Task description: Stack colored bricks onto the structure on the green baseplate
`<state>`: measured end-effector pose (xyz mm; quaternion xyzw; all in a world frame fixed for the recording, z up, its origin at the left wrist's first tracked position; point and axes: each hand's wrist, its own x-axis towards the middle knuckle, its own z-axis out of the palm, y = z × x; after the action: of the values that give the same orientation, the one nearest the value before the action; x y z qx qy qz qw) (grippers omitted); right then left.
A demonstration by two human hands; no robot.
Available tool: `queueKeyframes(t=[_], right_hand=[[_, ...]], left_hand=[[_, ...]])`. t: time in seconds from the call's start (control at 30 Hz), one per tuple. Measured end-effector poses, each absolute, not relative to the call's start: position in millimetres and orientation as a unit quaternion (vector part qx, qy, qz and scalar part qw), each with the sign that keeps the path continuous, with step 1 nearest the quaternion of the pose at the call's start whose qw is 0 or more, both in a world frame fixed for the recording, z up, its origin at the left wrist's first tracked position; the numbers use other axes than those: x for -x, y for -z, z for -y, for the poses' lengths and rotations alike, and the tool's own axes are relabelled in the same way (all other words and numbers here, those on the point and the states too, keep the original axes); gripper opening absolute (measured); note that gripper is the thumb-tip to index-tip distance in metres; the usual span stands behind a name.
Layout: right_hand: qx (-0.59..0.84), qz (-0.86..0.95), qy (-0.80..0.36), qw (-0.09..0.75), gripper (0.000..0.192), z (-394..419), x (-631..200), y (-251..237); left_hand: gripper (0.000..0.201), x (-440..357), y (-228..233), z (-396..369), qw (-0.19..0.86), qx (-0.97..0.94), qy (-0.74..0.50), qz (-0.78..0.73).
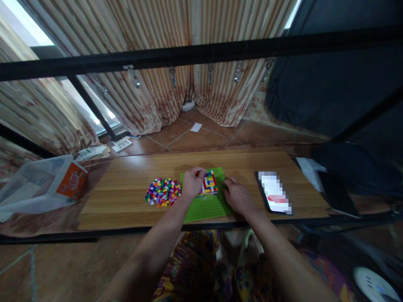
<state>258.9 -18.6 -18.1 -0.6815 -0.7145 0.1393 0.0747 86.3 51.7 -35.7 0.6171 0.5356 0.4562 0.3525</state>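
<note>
A green studded baseplate (pixel 204 209) lies on the wooden table, with a low block of multicoloured toy bricks (pixel 210 183) built on its upper part. My left hand (pixel 192 181) is over the left side of that block, its fingers pinched together at the far edge. Whatever they hold is too small to make out. Beside the right edge of the baseplate rests my right hand (pixel 236 193), its fingers curled and close together near the plate's edge; their tips are partly hidden. A pile of loose small bricks (pixel 163 191) in many colours sits left of the baseplate.
On the table's right lies a phone (pixel 274 193) with a blurred screen. A clear plastic bin (pixel 34 184) with an orange label stands off the table's left end. A black metal bar (pixel 189 54) with hanging clips crosses beyond the wooden table (pixel 119 188), before striped curtains (pixel 157 96).
</note>
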Motion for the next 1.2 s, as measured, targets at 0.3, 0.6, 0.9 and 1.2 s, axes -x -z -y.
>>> queueKeyframes(t=[0.3, 0.6, 0.9, 1.2], right_hand=[[0.697, 0.705, -0.112, 0.060, 0.028, 18, -273, 22], [0.693, 0.711, -0.106, 0.062, 0.035, 22, -276, 25], [0.692, 0.712, -0.105, 0.058, 0.035, 19, -276, 29], [0.687, 0.715, -0.109, 0.067, 0.036, 21, -279, 27]], left_hand=[[0.018, -109, 32, -55, 0.364, -0.622, -0.433, -0.541], [0.018, -110, 30, -54, 0.346, -0.633, -0.408, -0.559], [0.022, -111, 26, -50, 0.325, -0.644, -0.389, -0.574], [0.028, -89, 11, -42, 0.264, -0.669, -0.437, -0.540]])
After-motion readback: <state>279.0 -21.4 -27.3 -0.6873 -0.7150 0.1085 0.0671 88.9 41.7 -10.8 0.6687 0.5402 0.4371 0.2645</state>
